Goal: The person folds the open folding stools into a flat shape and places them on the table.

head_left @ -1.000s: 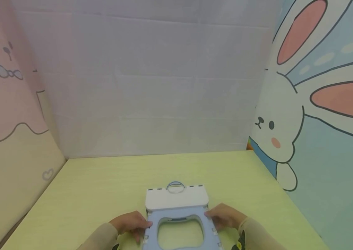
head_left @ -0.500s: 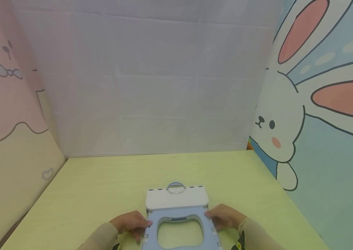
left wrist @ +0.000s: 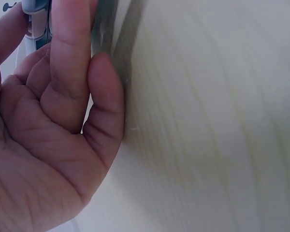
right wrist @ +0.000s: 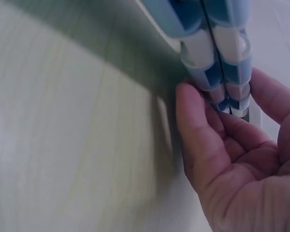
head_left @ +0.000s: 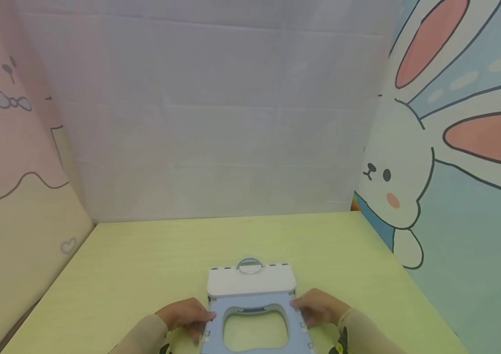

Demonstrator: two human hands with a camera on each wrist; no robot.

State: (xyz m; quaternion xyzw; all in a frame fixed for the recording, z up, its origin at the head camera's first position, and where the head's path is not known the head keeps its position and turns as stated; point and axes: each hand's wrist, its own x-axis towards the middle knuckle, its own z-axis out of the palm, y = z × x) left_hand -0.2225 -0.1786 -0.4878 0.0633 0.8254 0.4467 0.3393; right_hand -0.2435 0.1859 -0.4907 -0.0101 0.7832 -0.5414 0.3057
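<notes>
A folded step stool [head_left: 255, 299], light blue with a white panel [head_left: 250, 283] and a small carry handle [head_left: 249, 261] at its far end, lies in the lower middle of the head view. Its near end is cut off by the frame. My left hand [head_left: 186, 314] grips the left edge, thumb on top and fingers below. On the opposite edge, my right hand [head_left: 320, 307] pinches the stool the same way. The right wrist view shows the hinged side [right wrist: 222, 53] in two layers between thumb and fingers. Only a sliver of stool [left wrist: 37, 21] shows in the left wrist view.
A pale yellow-green table [head_left: 144, 260] spreads around the stool. Behind it stands a white sheet wall [head_left: 224, 123]. A pink and cream panel [head_left: 15, 162] borders the left side, and a panel with a rabbit drawing [head_left: 463, 236] borders the right.
</notes>
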